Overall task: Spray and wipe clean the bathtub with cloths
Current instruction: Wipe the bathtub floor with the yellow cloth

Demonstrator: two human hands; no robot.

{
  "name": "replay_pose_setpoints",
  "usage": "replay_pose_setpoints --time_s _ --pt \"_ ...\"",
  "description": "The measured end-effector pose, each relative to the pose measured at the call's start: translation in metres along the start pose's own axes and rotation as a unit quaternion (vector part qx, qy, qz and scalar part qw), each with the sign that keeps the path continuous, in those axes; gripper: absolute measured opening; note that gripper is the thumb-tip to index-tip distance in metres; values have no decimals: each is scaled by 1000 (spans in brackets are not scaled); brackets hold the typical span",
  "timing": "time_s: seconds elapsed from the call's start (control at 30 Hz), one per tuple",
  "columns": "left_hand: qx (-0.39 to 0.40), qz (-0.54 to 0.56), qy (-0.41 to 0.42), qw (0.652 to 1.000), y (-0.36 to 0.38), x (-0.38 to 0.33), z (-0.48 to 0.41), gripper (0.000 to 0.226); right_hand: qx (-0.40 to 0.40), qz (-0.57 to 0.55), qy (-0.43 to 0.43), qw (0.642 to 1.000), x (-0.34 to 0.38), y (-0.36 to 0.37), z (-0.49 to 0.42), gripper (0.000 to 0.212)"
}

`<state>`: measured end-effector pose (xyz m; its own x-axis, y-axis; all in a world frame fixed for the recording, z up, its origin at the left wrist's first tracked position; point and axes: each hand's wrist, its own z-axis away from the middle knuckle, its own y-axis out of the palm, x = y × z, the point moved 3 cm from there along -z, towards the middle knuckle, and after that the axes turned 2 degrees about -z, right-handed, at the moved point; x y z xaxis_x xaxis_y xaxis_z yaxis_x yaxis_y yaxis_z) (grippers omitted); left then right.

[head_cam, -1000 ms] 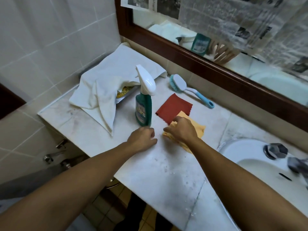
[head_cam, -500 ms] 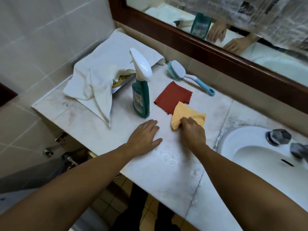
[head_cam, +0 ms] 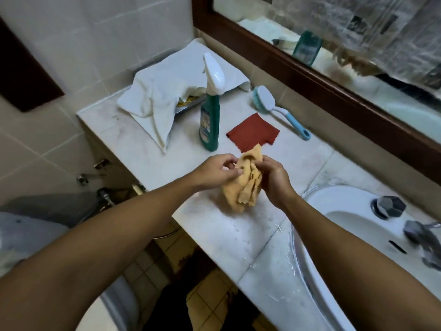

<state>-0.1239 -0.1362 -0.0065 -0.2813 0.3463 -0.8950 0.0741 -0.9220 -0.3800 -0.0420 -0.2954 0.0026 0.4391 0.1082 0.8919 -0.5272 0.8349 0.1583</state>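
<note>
I see a soft, matt yellow cloth point(head_cam: 243, 185), crumpled and limp. The red cloth point(head_cam: 253, 132) looks thin and matt too. The spray bottle point(head_cam: 210, 125) is glossy plastic, and so is the brush point(head_cam: 267, 100). The white towel point(head_cam: 155, 101) is thick cloth. The worktop point(head_cam: 238, 247) is smooth pale stone, wet in spots. The sink point(head_cam: 338, 201) is glossy, and the mirror frame point(head_cam: 310, 74) is dark polished wood.

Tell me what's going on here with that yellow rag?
A person is getting ready to clean. The left hand and right hand both have a grip on the yellow cloth, bunched up just above the counter. The spray bottle stands untouched, with the red cloth lying flat beside it and the brush behind. No spraying or wiping has started yet.
</note>
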Motion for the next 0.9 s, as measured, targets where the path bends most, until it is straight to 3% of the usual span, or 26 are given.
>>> replay_pose_setpoints --time_s 0.07,0.13,0.23,0.43,0.57,0.73,0.9 --pt "-22 58 -17 998 -3 0 21 11 53 2 22 998 2 8 11 31" --pt "-66 90 -27 993 -6 -3 51 13 126 35 9 991 1 23 25 37" --pt "-135 111 -35 984 -13 -5 105 15 211 82 -7 974 -8 56 49 22" --pt "-286 71 -94 951 -30 19 275 16 383 192 57 902 -50 158 116 46" --pt "-405 81 -143 899 -36 34 416 18 456 199 88 863 -84 242 194 36" --pt "-562 79 -185 802 -16 50 603 25 553 204 153 793 -154 348 326 40" --pt "-647 67 -227 724 32 64 786 23 646 263 226 680 -244 421 479 83"
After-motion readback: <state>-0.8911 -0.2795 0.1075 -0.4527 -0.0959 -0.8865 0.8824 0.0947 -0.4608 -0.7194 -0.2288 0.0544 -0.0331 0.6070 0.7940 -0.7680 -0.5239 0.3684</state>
